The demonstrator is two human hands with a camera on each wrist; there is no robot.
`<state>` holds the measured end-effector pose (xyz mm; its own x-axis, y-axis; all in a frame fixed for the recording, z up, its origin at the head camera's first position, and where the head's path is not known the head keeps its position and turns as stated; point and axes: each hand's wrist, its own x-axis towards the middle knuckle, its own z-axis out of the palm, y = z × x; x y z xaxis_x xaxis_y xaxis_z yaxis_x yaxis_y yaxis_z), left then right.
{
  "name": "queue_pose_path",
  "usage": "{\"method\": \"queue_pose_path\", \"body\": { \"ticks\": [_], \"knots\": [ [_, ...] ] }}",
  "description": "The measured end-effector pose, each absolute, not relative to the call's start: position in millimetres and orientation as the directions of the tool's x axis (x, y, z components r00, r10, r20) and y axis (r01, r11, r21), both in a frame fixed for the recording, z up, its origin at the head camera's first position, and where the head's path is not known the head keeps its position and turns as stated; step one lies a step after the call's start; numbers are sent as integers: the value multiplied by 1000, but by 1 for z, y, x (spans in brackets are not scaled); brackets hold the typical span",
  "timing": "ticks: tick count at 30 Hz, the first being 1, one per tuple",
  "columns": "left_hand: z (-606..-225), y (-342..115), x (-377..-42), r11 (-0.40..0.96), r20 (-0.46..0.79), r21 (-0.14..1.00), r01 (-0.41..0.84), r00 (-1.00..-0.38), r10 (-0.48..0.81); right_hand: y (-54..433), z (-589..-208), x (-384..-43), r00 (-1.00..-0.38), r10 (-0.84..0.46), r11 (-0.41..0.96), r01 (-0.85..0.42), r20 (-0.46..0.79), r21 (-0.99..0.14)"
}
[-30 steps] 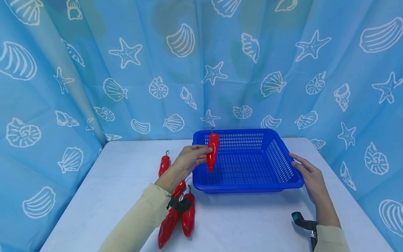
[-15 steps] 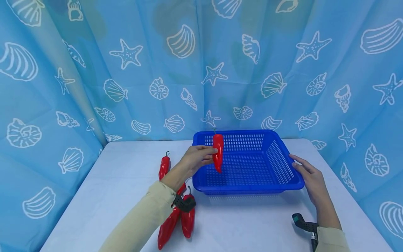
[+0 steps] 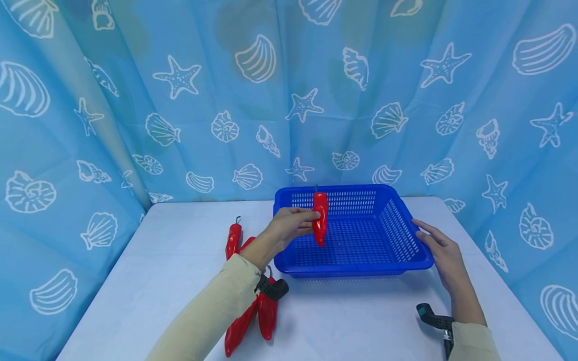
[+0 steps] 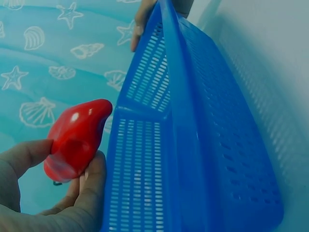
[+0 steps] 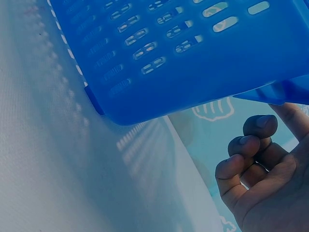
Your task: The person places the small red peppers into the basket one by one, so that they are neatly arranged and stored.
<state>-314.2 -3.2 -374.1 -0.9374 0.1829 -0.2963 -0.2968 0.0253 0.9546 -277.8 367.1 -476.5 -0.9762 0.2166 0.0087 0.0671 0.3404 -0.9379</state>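
My left hand (image 3: pixel 292 225) pinches a red pepper (image 3: pixel 320 216) between thumb and fingers. The pepper hangs with its stem up, over the left part of a blue plastic basket (image 3: pixel 352 268). Close up in the left wrist view, the pepper (image 4: pixel 79 135) shows glossy and apart from the basket wall (image 4: pixel 188 145). At the basket's right rim my right hand (image 3: pixel 444 250) grips the edge with thumb and index finger. Its other fingers (image 5: pixel 241 147) curl below the rim, off the basket wall, in the right wrist view. No peppers show inside the basket.
Several more red peppers lie on the white table (image 3: pixel 180 281) left of the basket, one (image 3: pixel 233 240) farther back and another (image 3: pixel 268 316) near the front. My left forearm partly covers them. A blue curtain (image 3: pixel 217 100) with shell prints hangs behind and at both sides.
My left hand has moved to the right with the pepper, farther over the basket. The right hand stays at the rim, and the basket has not visibly moved.
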Motion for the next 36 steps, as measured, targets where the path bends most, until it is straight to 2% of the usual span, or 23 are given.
{"method": "queue_pose_path", "body": {
  "ticks": [20, 36],
  "knots": [
    [-378, 25, -320, 30, -298, 954, -299, -929, 221, 368, -476, -277, -975, 220, 322, 97, -26, -942],
    [-373, 48, -325, 23, -346, 936, -352, -904, 250, 368, -475, -280, -975, 221, 324, 100, -28, -941]
  ]
}}
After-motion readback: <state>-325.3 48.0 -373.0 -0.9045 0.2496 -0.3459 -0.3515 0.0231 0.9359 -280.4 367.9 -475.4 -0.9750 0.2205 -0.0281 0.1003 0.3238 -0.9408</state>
